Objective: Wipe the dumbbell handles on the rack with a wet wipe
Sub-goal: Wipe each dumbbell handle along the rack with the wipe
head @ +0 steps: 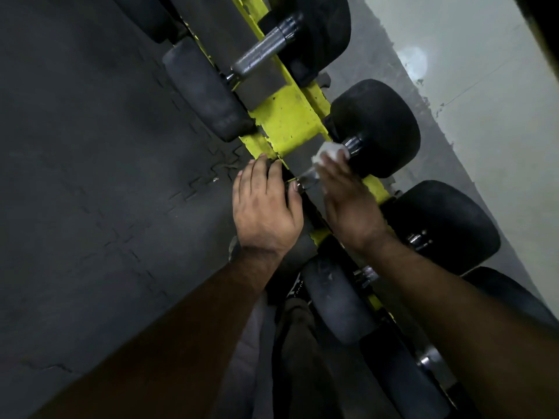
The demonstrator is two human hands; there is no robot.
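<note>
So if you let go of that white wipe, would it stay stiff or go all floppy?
Probably floppy: the wet wipe looks crumpled and bunched under the right hand, moulded around the dumbbell handle. It also seems thin and light, so it would likely droop or slide off the rounded metal. Being damp, it might cling a little first.

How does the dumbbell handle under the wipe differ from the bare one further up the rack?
The near chrome dumbbell handle is mostly hidden by the right hand and white wet wipe; the far knurled steel handle lies fully exposed and untouched. Both span the yellow metal rack between black rubber heads.
</note>
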